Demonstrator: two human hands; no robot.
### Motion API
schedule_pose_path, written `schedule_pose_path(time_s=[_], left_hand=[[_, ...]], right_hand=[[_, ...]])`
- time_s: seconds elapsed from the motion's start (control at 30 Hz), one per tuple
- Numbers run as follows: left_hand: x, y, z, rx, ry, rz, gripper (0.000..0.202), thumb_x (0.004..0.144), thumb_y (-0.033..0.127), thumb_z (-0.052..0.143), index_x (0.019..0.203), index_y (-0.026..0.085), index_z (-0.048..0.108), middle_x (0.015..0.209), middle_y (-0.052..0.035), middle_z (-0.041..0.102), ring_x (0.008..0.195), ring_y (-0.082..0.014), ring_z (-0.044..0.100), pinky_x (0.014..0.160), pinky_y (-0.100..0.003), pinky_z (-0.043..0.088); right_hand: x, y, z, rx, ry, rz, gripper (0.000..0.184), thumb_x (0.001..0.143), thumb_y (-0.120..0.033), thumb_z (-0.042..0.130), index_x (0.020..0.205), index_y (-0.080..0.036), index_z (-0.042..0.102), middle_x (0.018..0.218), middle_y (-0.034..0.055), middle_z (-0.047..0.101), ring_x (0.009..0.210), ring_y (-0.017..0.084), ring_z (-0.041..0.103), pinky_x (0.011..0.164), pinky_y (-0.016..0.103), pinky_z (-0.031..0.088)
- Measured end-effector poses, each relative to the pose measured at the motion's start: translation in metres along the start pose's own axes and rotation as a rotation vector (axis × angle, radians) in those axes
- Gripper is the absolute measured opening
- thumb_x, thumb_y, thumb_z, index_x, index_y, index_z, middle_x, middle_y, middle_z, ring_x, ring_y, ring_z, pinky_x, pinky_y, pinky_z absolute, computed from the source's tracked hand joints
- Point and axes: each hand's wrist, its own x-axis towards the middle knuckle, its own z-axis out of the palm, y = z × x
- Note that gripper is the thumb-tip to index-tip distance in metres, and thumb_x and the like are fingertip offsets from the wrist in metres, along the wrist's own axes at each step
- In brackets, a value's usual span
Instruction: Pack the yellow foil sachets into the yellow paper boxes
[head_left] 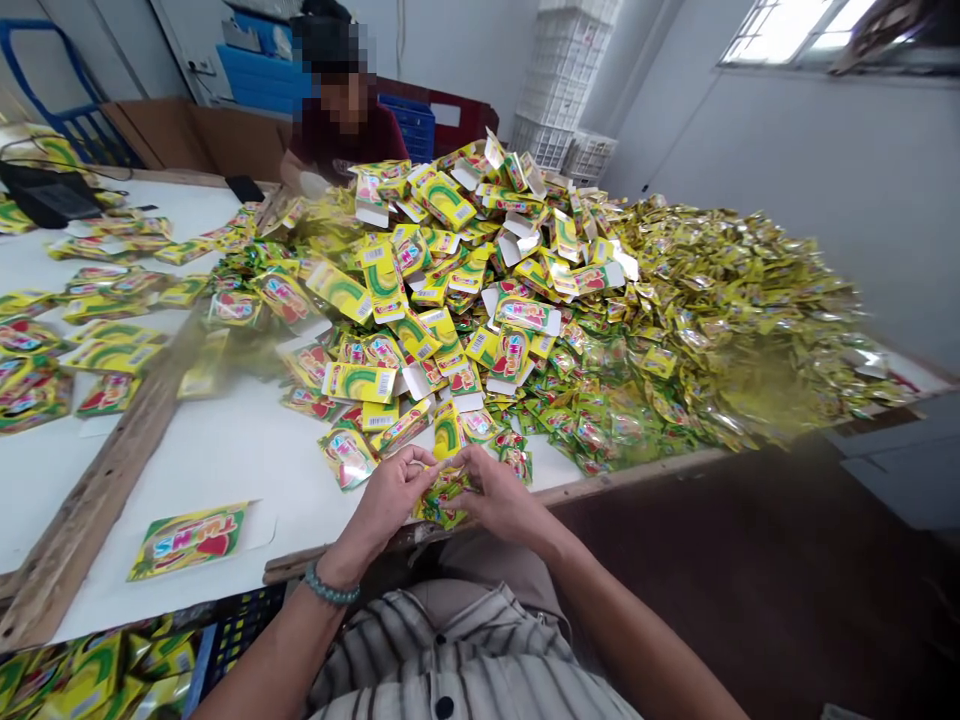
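Close to the table's front edge, my left hand [397,503] has its thumb and fingers pinched at the near end of a small yellow carton [448,428]. My right hand [501,500] meets it from the other side, its upper fingertips closed at that same end. Green-and-yellow sachets [441,502] lie just under my fingers, partly covered by them. Exactly what sits between the fingertips is partly hidden. A heap of yellow printed cartons [386,285], several with white flaps open, rises right beyond my hands. Green sachets [585,425] spread at its right.
A large mound of yellow sachets [735,300] covers the table's right side. One flat carton [191,540] lies at the left front, near a wooden strip [112,470]. Below stands a blue crate [206,650] of filled packs. A person [341,130] sits across the table.
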Motion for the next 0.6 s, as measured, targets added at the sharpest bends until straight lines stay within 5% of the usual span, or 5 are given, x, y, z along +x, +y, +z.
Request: schedule_pose_path(time_s=[0.3,0.4,0.5,0.6], left_hand=[[-0.007,0.015,-0.004,-0.064,-0.176,-0.094,0.033,0.078,0.044,0.064,0.098,0.021,0.054,0.074,0.0027,0.064,0.073,-0.0157,0.06,0.067,-0.025,0.044],[-0.008,0.017,-0.004,-0.064,-0.312,-0.077,0.039,0.082,0.043,0.061,0.114,0.022,0.054,0.096,-0.0025,0.068,0.094,-0.0201,0.062,0.08,-0.029,0.047],[-0.009,0.018,0.0,-0.021,-0.422,0.054,0.06,0.072,0.029,0.075,0.126,0.022,0.051,0.12,-0.007,0.062,0.115,-0.0233,0.056,0.095,-0.031,0.043],[-0.011,0.019,0.003,-0.08,-0.445,0.029,0.073,0.067,0.022,0.078,0.133,0.022,0.048,0.119,-0.0085,0.063,0.112,-0.0238,0.058,0.092,-0.03,0.046]], right_hand=[[0.005,0.009,0.004,0.075,0.217,0.002,0.021,0.071,-0.024,0.07,0.085,-0.02,0.055,0.078,-0.0022,0.061,0.073,0.014,0.056,0.064,0.024,0.041],[0.002,-0.002,0.003,-0.02,0.17,-0.067,0.018,0.073,-0.015,0.065,0.089,-0.021,0.06,0.082,-0.0008,0.064,0.076,0.015,0.058,0.068,0.025,0.042],[0.001,-0.009,0.002,-0.082,0.073,-0.157,0.031,0.073,-0.006,0.058,0.098,-0.023,0.062,0.094,0.0009,0.066,0.085,0.016,0.058,0.076,0.027,0.043],[0.0,-0.007,0.001,0.01,0.046,-0.129,0.027,0.074,-0.01,0.06,0.099,-0.022,0.061,0.093,0.0009,0.065,0.085,0.016,0.058,0.074,0.026,0.043]])
